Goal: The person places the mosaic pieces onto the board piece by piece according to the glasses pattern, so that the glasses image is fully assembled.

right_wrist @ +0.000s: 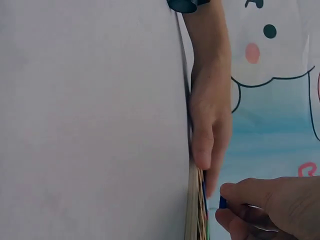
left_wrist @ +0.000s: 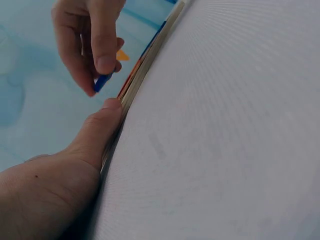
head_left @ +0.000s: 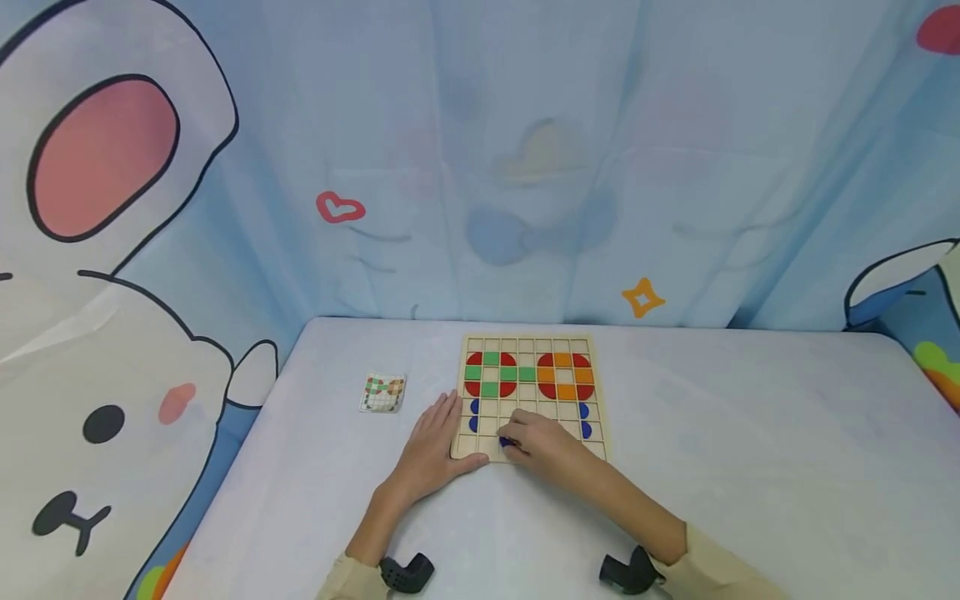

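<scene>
A wooden grid board (head_left: 528, 343) lies on the table. Red and green pieces (head_left: 491, 359) form one shape at its upper left, red and orange pieces (head_left: 562, 359) another at upper right. Blue half-round pieces sit lower down, at the left (head_left: 474, 415) and right (head_left: 585, 420) sides. My left hand (head_left: 431, 450) rests along the board's left edge, its fingers extended and the thumb at the near edge. Over the near part of the board, my right hand (head_left: 551, 446) pinches a blue piece (left_wrist: 102, 82) between thumb and fingertips. That piece is partly hidden by the fingers.
Left of the board lies a small pattern card (head_left: 383, 392) with a coloured grid design. The white-covered table (head_left: 750, 433) extends to both sides. A blue curtain (head_left: 525, 167) with cartoon prints hangs behind it. Black devices (head_left: 407, 573) are worn at both wrists.
</scene>
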Demonstrator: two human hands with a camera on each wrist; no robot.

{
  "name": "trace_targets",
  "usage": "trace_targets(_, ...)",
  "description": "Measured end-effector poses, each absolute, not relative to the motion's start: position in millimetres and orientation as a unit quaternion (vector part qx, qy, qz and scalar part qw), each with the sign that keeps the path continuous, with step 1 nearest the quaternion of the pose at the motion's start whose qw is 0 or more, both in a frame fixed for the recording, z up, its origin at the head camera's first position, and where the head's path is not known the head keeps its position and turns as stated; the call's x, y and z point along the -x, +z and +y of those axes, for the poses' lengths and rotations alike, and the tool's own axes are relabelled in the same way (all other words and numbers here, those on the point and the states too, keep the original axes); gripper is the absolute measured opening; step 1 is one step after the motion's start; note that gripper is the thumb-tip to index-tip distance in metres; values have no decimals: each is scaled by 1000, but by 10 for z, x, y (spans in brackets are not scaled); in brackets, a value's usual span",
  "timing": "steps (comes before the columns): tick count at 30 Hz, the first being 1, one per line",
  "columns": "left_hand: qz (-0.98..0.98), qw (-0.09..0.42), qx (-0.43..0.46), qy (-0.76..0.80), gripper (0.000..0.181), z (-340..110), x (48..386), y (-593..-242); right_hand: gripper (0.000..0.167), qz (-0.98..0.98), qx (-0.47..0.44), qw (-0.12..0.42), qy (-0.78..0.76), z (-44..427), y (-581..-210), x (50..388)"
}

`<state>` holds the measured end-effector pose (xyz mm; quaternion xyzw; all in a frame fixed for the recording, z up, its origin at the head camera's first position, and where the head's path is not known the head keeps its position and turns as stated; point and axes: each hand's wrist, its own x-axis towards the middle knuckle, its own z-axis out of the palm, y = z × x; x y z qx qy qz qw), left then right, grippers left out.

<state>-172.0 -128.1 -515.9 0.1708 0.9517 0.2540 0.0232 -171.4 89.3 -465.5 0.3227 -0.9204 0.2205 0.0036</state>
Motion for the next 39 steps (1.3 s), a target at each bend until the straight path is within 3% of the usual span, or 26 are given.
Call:
trace_targets(4, 950, 22, -174, 260, 99, -1281, 1717, -5137, 19, -915, -332, -21, 229, 717, -4712, 1769)
trace_targets(11, 950, 20, -177, 256, 99, -1292, 1718, -5118, 9, -916, -337, -3, 216, 608, -4749, 1798)
trace_targets(22, 949, 23, -175, 260, 100, -1290, 1716, -5123, 11, -904, -351, -32, 244, 631, -4740, 1794)
trace_targets(39, 949, 23, -176, 259, 101, -1304, 1737, -5152, 12, -903, -359, -7, 235, 625, -4786, 1825)
